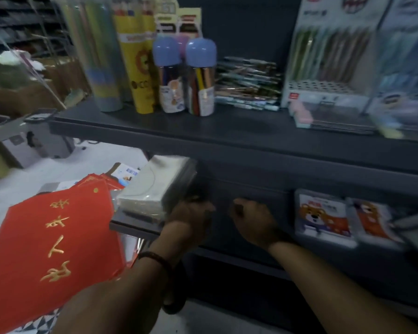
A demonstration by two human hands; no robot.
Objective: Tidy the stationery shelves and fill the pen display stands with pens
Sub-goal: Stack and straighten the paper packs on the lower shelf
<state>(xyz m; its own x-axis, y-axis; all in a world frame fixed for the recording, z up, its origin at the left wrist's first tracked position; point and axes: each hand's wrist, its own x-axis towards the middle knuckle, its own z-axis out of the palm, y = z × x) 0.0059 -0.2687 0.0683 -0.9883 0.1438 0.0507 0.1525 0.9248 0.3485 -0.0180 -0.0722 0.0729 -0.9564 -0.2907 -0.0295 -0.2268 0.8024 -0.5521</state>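
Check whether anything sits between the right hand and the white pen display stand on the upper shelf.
Yes. The right hand is down below the upper shelf board, which lies between it and the pen display stand. Pastel blocks sit at the stand's front left corner.

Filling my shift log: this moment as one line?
phase: tidying lower shelf | left hand: beside white pack, grip unclear | right hand: curled, grip unclear | pen stand: upper shelf, untouched
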